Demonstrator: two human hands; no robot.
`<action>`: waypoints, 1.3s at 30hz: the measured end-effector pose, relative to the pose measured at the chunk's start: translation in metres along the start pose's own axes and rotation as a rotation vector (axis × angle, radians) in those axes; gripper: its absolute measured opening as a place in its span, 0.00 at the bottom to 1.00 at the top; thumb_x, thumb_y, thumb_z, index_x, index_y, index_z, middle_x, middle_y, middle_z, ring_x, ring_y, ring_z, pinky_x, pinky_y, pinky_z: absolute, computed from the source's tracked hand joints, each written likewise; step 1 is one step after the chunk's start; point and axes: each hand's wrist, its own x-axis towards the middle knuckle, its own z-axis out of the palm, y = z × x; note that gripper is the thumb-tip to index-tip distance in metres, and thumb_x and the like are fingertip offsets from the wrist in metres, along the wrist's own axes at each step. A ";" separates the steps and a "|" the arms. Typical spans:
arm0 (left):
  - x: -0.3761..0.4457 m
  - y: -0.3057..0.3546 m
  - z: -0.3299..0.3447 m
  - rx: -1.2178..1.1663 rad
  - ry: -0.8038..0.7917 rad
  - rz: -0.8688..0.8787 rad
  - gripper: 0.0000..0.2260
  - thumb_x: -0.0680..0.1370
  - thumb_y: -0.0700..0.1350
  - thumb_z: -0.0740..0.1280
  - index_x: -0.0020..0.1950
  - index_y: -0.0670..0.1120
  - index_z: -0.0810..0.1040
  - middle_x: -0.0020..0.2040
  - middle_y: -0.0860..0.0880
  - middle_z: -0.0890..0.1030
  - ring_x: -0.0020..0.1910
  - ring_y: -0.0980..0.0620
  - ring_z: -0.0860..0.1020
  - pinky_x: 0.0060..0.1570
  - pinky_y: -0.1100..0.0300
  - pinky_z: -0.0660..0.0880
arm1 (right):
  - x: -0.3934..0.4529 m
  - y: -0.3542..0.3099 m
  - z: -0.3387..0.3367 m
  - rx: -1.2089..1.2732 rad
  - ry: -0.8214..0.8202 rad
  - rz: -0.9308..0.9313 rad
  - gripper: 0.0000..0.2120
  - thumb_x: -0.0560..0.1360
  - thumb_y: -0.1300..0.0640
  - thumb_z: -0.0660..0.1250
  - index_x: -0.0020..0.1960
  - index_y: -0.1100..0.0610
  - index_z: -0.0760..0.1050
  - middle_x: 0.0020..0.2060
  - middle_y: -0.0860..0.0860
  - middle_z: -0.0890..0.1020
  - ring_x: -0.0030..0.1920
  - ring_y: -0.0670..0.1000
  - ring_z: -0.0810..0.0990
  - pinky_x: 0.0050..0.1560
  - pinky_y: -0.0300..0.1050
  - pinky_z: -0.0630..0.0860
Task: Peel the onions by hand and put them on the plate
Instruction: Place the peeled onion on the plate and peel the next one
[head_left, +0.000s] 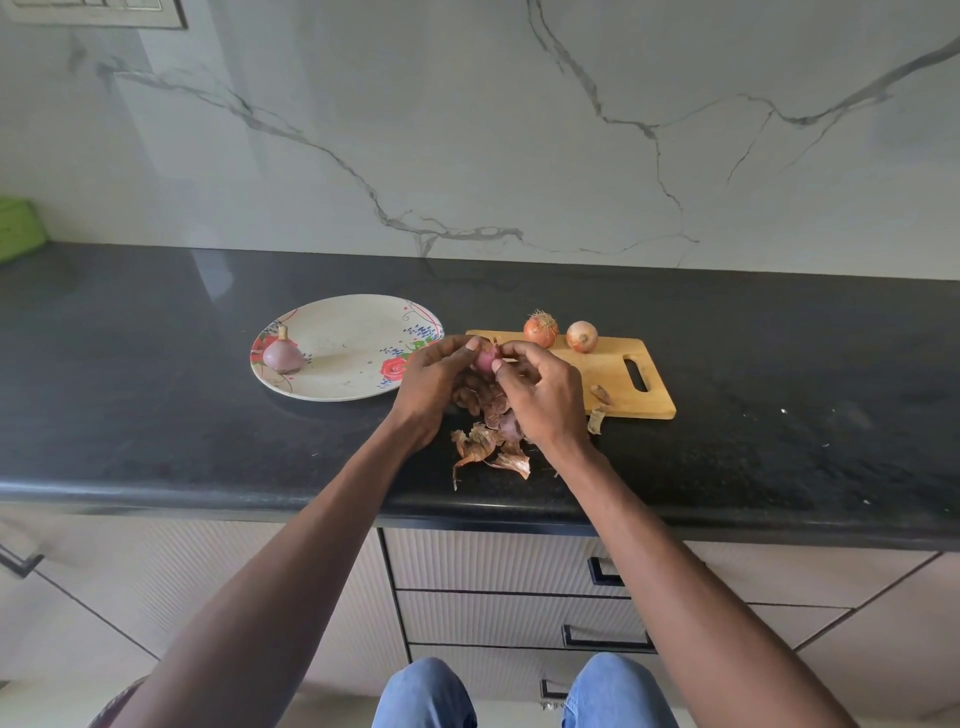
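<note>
Hands (491, 384) peel onion (485, 358) (mid-counter).

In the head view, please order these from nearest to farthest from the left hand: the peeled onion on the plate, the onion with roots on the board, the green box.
From the left hand:
1. Onion with roots, to its right on the cutting board.
2. Peeled onion, on the plate to its left.
3. Green box, far left by the wall.

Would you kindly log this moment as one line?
left hand holds onion | right hand peels | plate: one peeled | board: two unpeeled
</note>
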 end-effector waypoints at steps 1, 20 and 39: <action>0.000 0.000 0.000 0.010 -0.001 0.003 0.08 0.83 0.43 0.64 0.54 0.41 0.81 0.39 0.42 0.82 0.31 0.48 0.79 0.28 0.60 0.76 | 0.000 0.001 0.000 -0.027 0.017 0.027 0.10 0.76 0.58 0.72 0.55 0.61 0.83 0.47 0.50 0.86 0.46 0.42 0.83 0.46 0.31 0.77; -0.005 0.000 0.005 0.113 -0.056 0.046 0.06 0.81 0.39 0.68 0.56 0.38 0.78 0.40 0.41 0.85 0.33 0.47 0.83 0.37 0.56 0.83 | 0.001 0.009 0.010 -0.263 0.115 -0.098 0.13 0.73 0.59 0.71 0.32 0.63 0.76 0.28 0.54 0.78 0.28 0.52 0.74 0.27 0.48 0.71; -0.002 -0.001 0.000 0.044 -0.145 -0.010 0.07 0.83 0.38 0.63 0.57 0.38 0.78 0.38 0.40 0.83 0.33 0.46 0.82 0.35 0.57 0.81 | -0.001 0.003 0.006 -0.180 0.147 -0.082 0.16 0.72 0.50 0.68 0.34 0.62 0.78 0.30 0.53 0.80 0.31 0.52 0.77 0.30 0.52 0.75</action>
